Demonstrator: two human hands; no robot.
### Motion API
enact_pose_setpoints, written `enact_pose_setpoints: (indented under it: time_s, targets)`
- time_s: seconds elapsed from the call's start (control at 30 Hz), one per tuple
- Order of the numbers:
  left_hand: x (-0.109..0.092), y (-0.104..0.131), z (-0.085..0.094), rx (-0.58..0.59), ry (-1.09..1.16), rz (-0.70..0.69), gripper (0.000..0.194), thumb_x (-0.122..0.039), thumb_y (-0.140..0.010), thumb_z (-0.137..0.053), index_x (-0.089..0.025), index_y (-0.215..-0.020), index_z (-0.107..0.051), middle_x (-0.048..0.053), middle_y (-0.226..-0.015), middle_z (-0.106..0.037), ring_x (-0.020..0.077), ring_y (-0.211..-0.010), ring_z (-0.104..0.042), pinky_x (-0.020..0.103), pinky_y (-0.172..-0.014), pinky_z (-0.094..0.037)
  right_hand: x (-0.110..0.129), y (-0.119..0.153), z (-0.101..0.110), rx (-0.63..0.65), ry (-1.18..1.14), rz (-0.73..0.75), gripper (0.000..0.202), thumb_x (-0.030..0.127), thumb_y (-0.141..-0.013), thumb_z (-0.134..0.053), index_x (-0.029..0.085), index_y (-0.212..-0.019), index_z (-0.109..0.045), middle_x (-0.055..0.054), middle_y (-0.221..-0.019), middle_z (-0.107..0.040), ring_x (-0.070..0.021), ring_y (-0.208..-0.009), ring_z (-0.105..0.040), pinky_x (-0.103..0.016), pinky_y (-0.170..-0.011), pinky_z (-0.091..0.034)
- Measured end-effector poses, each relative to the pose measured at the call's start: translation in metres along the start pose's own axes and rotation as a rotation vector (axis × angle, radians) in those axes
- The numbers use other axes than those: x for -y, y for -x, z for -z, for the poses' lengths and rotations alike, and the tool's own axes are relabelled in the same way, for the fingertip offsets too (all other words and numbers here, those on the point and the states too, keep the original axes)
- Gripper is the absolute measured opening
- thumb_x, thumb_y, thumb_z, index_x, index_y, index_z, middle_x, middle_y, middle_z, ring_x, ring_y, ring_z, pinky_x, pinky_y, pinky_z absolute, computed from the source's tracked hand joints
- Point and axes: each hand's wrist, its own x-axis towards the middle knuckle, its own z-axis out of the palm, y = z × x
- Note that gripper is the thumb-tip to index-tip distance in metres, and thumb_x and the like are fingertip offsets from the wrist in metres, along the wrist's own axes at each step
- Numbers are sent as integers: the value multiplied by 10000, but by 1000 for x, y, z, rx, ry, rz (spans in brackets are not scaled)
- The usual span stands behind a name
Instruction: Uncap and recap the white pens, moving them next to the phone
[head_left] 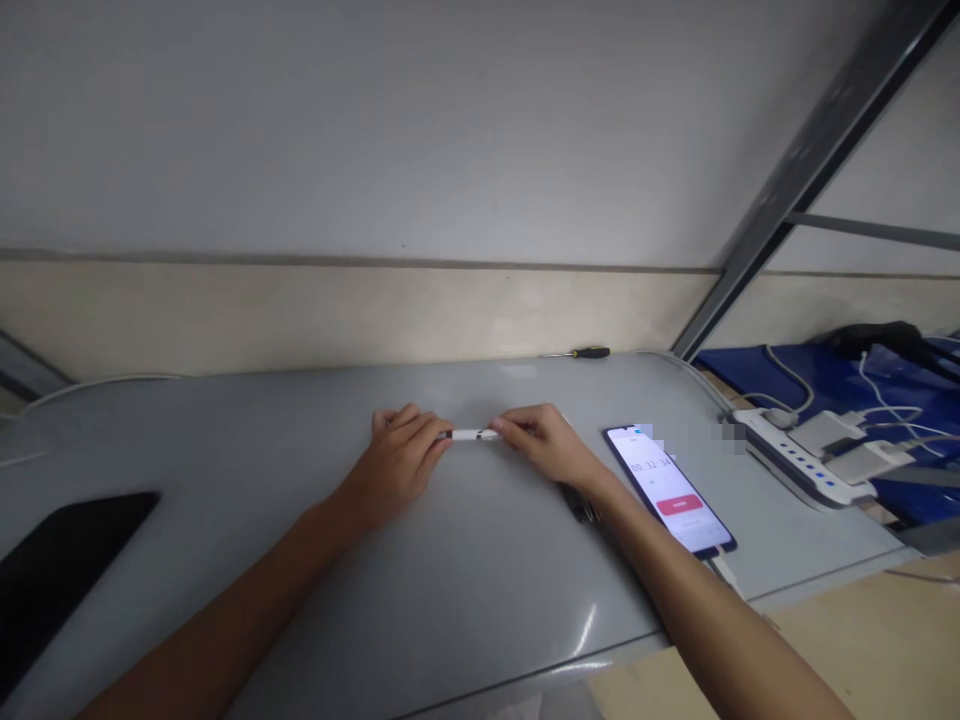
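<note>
A slim white pen-like stick (pixel 466 435) with dark bands lies level between my hands, just above or on the grey table; I cannot tell which. My left hand (pixel 409 450) has its fingers closed around the left end. At the right end, my right hand (pixel 541 440) pinches the stick between thumb and fingers. Both tips of the stick are hidden by my fingers. A small dark item (pixel 579 505) with metallic bits sits partly covered by my right wrist, too unclear to name.
To the right lies a phone (pixel 667 490) showing a running timer, its cable plugged in. Beyond it is a white power strip (pixel 799 460) with chargers. A black-and-yellow screwdriver (pixel 591 353) rests by the wall. A black flat object (pixel 75 560) is at left.
</note>
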Motion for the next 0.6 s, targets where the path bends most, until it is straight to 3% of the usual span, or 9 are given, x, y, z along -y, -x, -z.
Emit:
enact_pose_setpoints:
  time_s: [0.1,0.17,0.23,0.3,0.33,0.4,0.5,0.6]
  targets:
    - [0,0,0,-22,-18,0,252,-281,-990,-365,-201,-955,-601,22,-848,-675,196,-840,-551,382,-825,-283,-3,-1,2,13,-115,-21,256,407,-910,-573,186,-979,-681,32,-663,-535,-115,-621,-486,-235,-592,-376]
    - [1,1,0,-14,-14,28,255,-288,-989,-362,-205,-946,-599,23,-865,-682,198,-845,-550,381,-822,-284,-6,-1,3,27,-144,1,359,353,-809,-704,215,-1130,-622,32,-737,-567,-123,-674,-517,-235,-630,-408]
    - [3,1,0,10,-7,52,262,-291,-987,-354,-208,-947,-599,28,-887,-688,199,-849,-548,381,-820,-284,-8,-1,4,40,-112,7,310,314,-793,-713,212,-1072,-623,28,-747,-578,-123,-674,-519,-237,-632,-410]
    - [4,1,1,26,-4,57,274,-295,-991,-341,-209,-964,-600,34,-900,-690,201,-853,-544,382,-820,-282,-9,-1,4,50,-57,-25,175,352,-884,-600,187,-917,-649,22,-684,-560,-117,-620,-493,-240,-600,-389]
    - [4,1,1,30,-4,54,278,-300,-994,-338,-210,-973,-601,35,-901,-690,203,-856,-544,384,-822,-282,-8,-1,4,53,-39,-48,249,383,-926,-531,177,-863,-655,20,-644,-544,-115,-591,-477,-243,-582,-376]
    - [4,0,1,24,-6,50,281,-309,-996,-338,-212,-977,-601,37,-902,-690,207,-865,-546,386,-820,-281,-8,-1,4,42,-34,-72,302,436,-932,-518,176,-914,-670,20,-624,-537,-117,-574,-474,-246,-565,-367]
    - [5,0,1,14,-14,52,277,-310,-995,-340,-211,-980,-598,35,-910,-689,209,-869,-546,389,-817,-278,-8,-1,4,-26,-53,-32,347,400,-817,-692,205,-1097,-629,18,-727,-583,-125,-645,-516,-243,-598,-393]
    - [5,0,0,12,-22,56,278,-305,-997,-335,-209,-990,-596,36,-914,-688,208,-873,-545,389,-817,-277,-9,-1,5,-15,-6,-37,226,397,-897,-583,184,-885,-655,11,-687,-572,-118,-619,-492,-248,-600,-384]
